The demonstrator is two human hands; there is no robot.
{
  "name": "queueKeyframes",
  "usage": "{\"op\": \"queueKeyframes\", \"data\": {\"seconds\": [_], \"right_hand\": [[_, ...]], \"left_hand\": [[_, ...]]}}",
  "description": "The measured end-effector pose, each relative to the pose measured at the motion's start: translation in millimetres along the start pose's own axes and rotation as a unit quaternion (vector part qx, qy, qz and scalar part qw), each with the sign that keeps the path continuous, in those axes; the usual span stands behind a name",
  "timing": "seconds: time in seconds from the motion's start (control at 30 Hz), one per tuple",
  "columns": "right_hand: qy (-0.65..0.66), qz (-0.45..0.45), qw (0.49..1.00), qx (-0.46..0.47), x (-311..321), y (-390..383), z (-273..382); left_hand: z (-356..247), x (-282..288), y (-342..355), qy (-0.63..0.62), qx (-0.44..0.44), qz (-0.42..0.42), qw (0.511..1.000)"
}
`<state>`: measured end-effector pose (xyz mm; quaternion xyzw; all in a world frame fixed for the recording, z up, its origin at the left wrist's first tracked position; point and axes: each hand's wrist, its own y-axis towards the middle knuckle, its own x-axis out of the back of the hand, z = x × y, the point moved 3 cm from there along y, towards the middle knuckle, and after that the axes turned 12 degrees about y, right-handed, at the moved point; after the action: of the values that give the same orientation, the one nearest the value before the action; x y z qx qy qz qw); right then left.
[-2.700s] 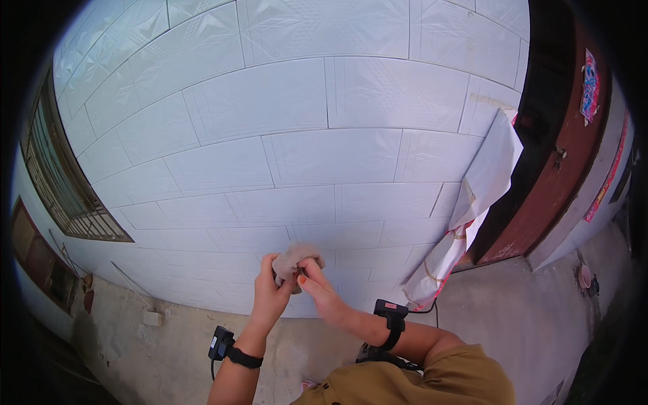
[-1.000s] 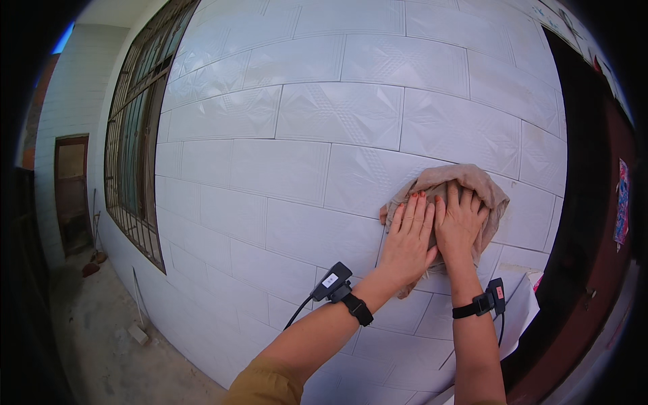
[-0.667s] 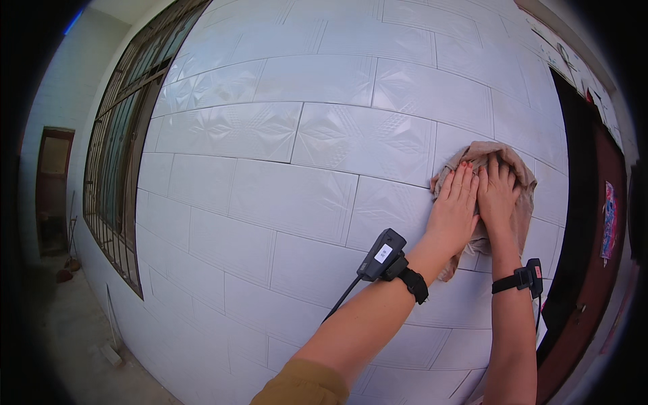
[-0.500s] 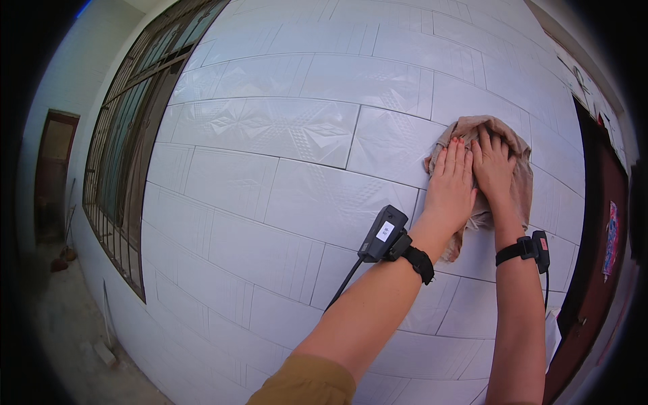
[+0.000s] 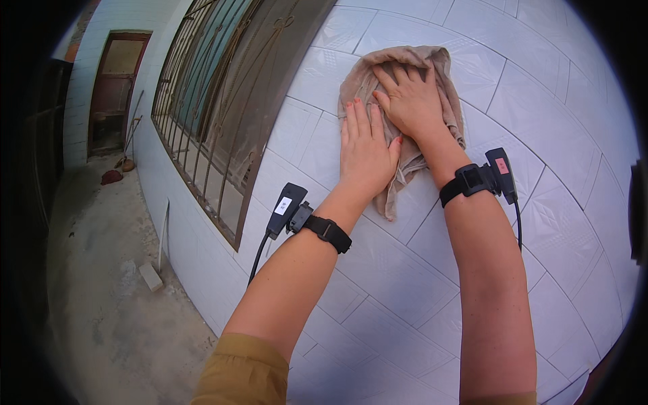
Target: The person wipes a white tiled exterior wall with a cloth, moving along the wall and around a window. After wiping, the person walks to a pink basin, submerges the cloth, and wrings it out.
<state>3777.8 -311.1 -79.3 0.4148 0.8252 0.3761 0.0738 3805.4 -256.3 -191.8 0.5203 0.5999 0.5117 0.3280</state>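
Observation:
A crumpled beige-brown cloth [image 5: 362, 75] lies against the white tiled wall [image 5: 391, 277], its lower corner hanging loose below my hands. My left hand [image 5: 368, 154] rests flat over the cloth's left part, with its fingers stretched upward. Higher up and to the right, my right hand [image 5: 413, 102] presses on the cloth with its palm down and fingers spread. Both hands are open, and neither is closed round the fabric. Each wrist carries a black strap with a small black device and a cable.
Left of the cloth is a window [image 5: 216, 101] with metal bars and a brown frame. Farther left are a concrete floor [image 5: 115, 270], a reddish-brown door [image 5: 116, 94], a pale block [image 5: 150, 277] and a thin stick [image 5: 164, 236] leaning on the wall.
Both hands and the cloth have moved left along the wall, much closer to the window. The view has turned left, and the dark red door on the right has mostly left it.

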Motion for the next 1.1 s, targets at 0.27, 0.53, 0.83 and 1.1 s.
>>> {"op": "queueKeyframes", "data": {"seconds": [0.27, 0.53, 0.83, 1.1], "right_hand": [[0.114, 0.097, 0.984, 0.100, -96, 18, 224], [0.223, 0.321, 0.913, 0.113, -74, -89, 271], [0.011, 0.064, 0.996, -0.061, -48, 80, 79], [0.177, 0.121, 0.967, 0.135, -65, 71, 153]], "left_hand": [[211, -15, -137, 0.023, 0.074, 0.093, 0.993], [190, 39, -233, -0.041, 0.115, 0.255, 0.959], [142, 1, 13, -0.089, -0.016, 0.025, 0.996], [177, -1, -44, -0.053, 0.055, 0.075, 0.994]]}}
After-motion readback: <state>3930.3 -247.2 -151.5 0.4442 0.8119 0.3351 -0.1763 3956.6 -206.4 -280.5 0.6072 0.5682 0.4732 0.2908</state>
